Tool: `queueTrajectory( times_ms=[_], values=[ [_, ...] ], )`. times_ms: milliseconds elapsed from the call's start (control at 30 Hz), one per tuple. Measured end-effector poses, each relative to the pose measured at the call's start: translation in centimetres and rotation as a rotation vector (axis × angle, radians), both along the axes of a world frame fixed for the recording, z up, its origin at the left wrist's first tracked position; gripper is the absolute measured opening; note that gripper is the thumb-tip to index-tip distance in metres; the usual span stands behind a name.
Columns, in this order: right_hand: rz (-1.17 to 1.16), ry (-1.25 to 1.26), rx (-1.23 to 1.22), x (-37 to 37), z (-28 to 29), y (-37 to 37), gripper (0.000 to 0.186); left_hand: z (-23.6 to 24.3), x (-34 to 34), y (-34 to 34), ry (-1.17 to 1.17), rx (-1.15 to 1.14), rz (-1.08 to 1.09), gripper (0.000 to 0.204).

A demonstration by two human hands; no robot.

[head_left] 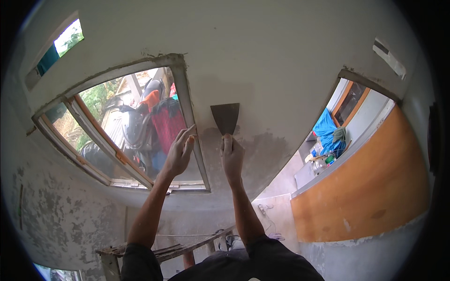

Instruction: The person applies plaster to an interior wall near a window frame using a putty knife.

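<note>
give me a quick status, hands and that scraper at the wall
Right hand gripping putty knife, blade flat on the wall. Left hand resting on the window frame. Nothing blocking the blade.

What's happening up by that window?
A person is working on the wall beside a window. The right hand holds a wide putty knife with its blade flat against the wall, over a grey, patchy area. The left hand rests on the window frame, with something small and orange in its fingers. Below, a rough wooden trestle shows by the person's legs, and an orange door stands open to the right.
</note>
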State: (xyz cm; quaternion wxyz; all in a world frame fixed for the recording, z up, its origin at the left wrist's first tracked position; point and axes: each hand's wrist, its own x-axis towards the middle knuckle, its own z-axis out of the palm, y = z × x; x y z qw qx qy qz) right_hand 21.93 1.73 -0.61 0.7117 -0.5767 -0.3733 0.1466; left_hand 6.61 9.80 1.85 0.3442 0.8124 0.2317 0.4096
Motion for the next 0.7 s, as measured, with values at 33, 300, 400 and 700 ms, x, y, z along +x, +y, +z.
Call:
queueTrajectory(
  times_ms=[33,300,400,700],
  values=[
    [-0.006,-0.003,0.005,0.1,-0.8,-0.1,0.04,0.1,0.2,-0.1,-0.003,0.005,-0.006,0.044],
    [-0.043,0.07,-0.051,0.0,-8.4,0.2,0.045,0.7,0.3,0.0,0.015,0.047,-0.018,0.042],
    [-0.031,0.008,-0.024,0.4,-2.7,0.8,0.045,-0.6,0.0,0.7,-0.011,0.068,0.012,0.042],
    [-0.06,0.097,-0.097,-1.1,-11.0,-0.6,0.044,0.9,0.4,-0.2,0.05,0.057,-0.001,0.042]
  ],
)
